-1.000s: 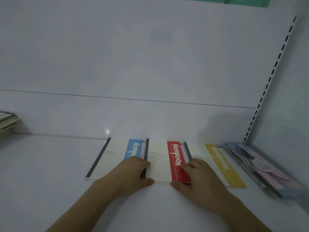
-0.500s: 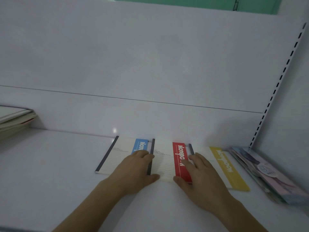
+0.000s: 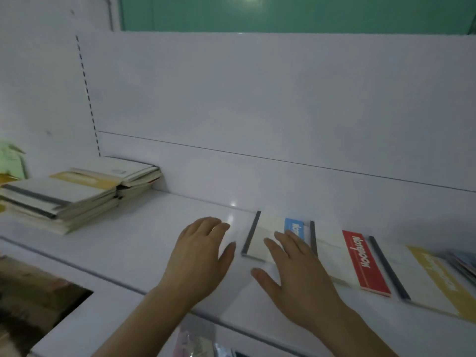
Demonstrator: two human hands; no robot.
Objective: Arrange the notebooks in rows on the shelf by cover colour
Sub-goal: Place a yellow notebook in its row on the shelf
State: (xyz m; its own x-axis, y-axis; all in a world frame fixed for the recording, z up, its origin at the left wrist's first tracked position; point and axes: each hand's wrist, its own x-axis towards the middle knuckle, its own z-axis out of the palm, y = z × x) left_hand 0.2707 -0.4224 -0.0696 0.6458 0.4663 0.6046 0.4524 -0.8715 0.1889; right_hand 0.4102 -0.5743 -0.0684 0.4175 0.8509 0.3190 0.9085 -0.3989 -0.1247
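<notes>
The white shelf (image 3: 154, 238) ran across the frame. At its left lay a stack of notebooks (image 3: 77, 194). Right of centre three notebooks lay flat side by side: the yellow-banded notebook (image 3: 435, 276) at the right edge, the red-banded notebook (image 3: 360, 261), then the blue-banded notebook (image 3: 268, 233). The right hand (image 3: 298, 269), fingers spread wide, covered the blue-banded one's near corner, gripping nothing. The left hand (image 3: 201, 253) lay open just left of it, holding nothing.

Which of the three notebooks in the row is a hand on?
The blue-striped notebook, leftmost in the row: the right hand lies over it; the others lie uncovered.
</notes>
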